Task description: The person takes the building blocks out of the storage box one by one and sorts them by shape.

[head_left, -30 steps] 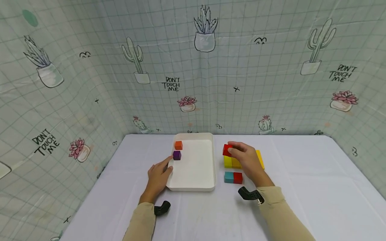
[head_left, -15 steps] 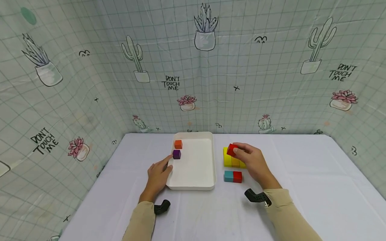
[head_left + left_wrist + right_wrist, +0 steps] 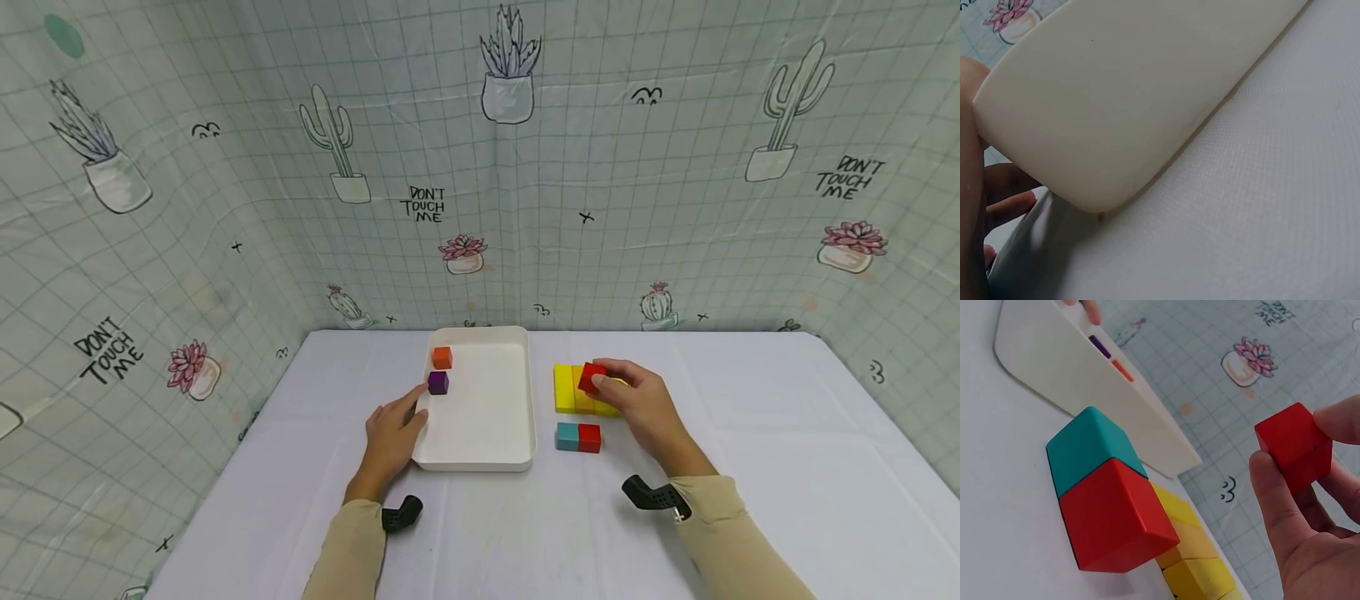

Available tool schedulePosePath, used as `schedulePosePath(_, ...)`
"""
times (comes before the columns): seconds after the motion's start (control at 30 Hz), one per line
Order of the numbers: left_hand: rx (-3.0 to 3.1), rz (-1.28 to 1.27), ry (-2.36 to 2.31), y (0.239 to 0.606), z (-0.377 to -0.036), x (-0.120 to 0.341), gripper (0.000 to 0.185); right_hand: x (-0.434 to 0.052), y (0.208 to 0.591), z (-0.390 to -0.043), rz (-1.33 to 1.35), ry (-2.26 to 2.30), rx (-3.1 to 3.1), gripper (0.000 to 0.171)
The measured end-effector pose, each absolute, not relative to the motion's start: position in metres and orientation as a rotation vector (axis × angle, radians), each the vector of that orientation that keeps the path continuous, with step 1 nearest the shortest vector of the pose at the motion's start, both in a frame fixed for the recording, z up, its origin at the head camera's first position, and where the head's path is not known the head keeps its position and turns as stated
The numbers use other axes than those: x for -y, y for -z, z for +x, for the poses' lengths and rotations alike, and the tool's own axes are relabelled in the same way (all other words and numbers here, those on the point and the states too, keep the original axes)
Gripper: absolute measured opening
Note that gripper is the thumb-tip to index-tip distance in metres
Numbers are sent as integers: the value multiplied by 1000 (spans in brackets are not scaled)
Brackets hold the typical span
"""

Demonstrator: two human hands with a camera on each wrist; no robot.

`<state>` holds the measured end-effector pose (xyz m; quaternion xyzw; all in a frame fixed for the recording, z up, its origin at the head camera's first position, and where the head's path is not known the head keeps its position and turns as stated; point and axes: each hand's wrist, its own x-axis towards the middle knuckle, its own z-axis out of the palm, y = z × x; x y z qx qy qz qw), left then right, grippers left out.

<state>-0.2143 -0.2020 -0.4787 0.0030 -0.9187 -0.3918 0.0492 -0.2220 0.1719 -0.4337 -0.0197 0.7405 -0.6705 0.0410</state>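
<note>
My right hand (image 3: 648, 408) pinches a red cube (image 3: 592, 377) between thumb and fingers, held up over the row of yellow blocks (image 3: 564, 388). The right wrist view shows this red cube (image 3: 1291, 440) raised off the table, with fingertips on its sides. On the left, my left hand (image 3: 392, 433) touches the rim of a white tray (image 3: 487, 425), its index finger reaching beside a purple cube (image 3: 438, 382). Behind that cube an orange cube (image 3: 442, 357) sits in the tray. A teal block (image 3: 567, 436) and a second red cube (image 3: 589, 438) stand side by side right of the tray.
The yellow group includes an orange-yellow block (image 3: 584, 402), and my right hand covers part of the group. A white cloth (image 3: 480, 533) covers the table. Behind it hangs a patterned curtain (image 3: 540, 167) with cactus drawings.
My right hand has drawn right and slightly toward me with the red cube, uncovering more of the yellow blocks on its left side. The left hand and tray stay in place.
</note>
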Motion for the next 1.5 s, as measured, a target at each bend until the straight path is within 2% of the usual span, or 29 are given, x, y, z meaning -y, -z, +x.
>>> schedulePosePath(0.73, 2804, -34, 1187, 479, -219, 203, 49, -199, 443, -201, 3, 1910, -2337, 55)
schedulePosePath(0.97, 2803, -35, 1202, 479, -218, 204, 49, -202, 446, -197, 1, 1874, -2337, 51)
schedulePosePath(1.5, 2832, -20, 1192, 479, -216, 205, 49, -212, 458, -188, 30, 1607, -2497, 60)
